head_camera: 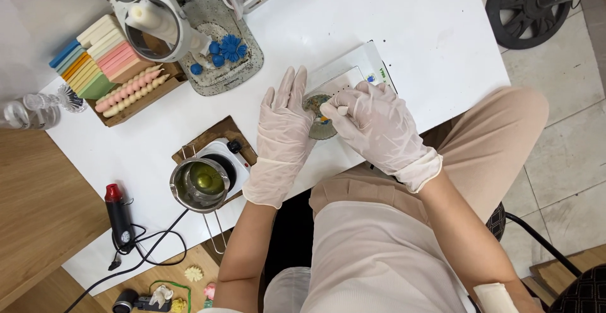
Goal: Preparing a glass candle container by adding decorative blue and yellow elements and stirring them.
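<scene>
Both my hands wear thin white gloves over a white table (410, 29). My left hand (284, 130) lies flat with fingers spread, pressed against the left side of a small round greenish dish (317, 128) that sits on a white scale (353, 73). My right hand (375, 123) hovers over the dish from the right, thumb and forefinger pinched at its centre; what they pinch is too small to tell. Most of the dish is hidden by my hands.
A steel pouring pot (199, 183) of yellowish melted wax sits on a small hot plate (227, 158). A tray of coloured wax bars and beaded candles (120, 76) stands at left, blue flower pieces (230, 49) behind. A heat gun (118, 215) lies near the table's corner.
</scene>
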